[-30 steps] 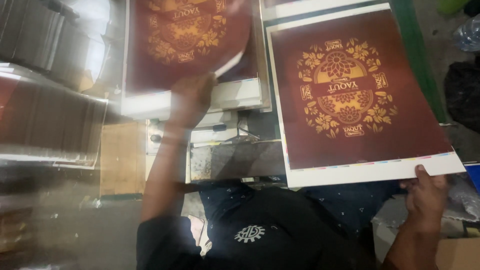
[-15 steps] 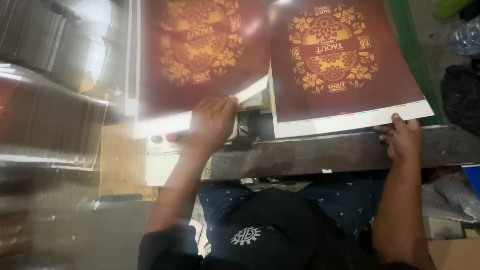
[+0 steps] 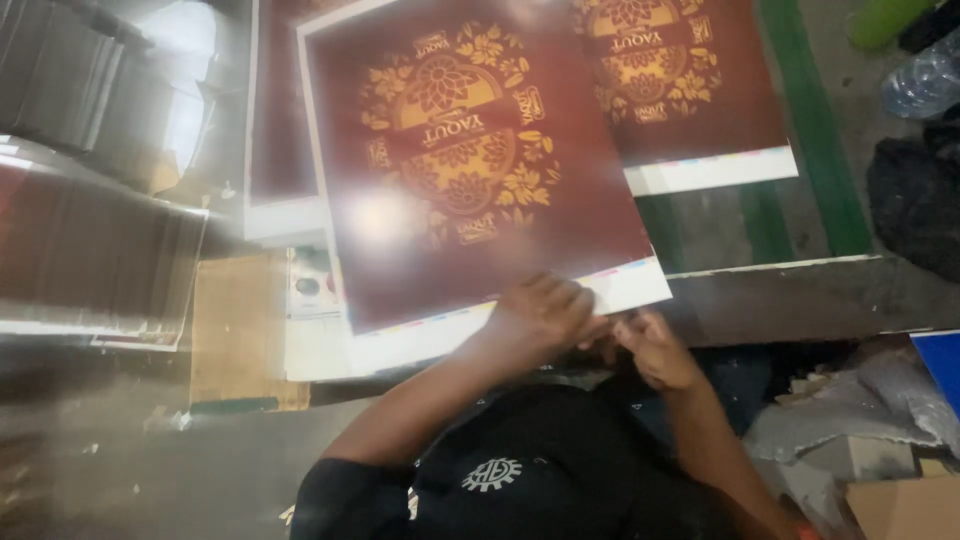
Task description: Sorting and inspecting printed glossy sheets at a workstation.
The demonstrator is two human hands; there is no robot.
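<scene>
I'm pinching the white bottom margin of the maroon printed sheet (image 3: 470, 170) with my left hand (image 3: 545, 315); my right hand (image 3: 655, 350) seems to be gripping just beside it. The sheet is lying atop the stack (image 3: 275, 130), looking light, floppy and glossy-slick, so I'm handling it by its edges.

A dark red printed sheet (image 3: 470, 170) with a gold flower pattern is gripped at its white lower edge by the left hand (image 3: 540, 312) and the right hand (image 3: 655, 350). A second matching sheet (image 3: 690, 85) is seen lying beyond it, on the green-striped table (image 3: 800, 200).
</scene>
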